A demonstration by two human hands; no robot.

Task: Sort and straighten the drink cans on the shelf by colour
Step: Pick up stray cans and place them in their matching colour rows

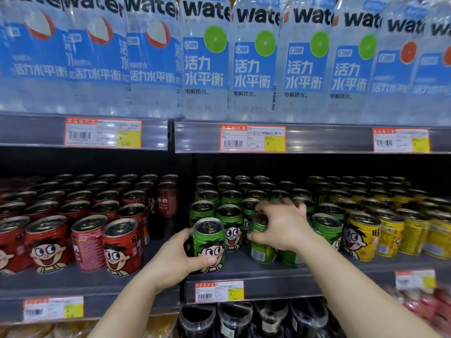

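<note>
Here, left hand (180, 254) gripping front green can (208, 242), right hand (280, 225) seemingly clutching another.

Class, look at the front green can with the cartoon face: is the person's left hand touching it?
Touching. The head view shows the left hand wrapped round the green can, thumb pressed on its front.

I'm looking at a shop aisle: shelf rails (317, 139) carry barcode price tags (252, 138), water bottles (253, 62) stand above, and rows of red, green, yellow drink cans (358, 236) sit below.
</note>
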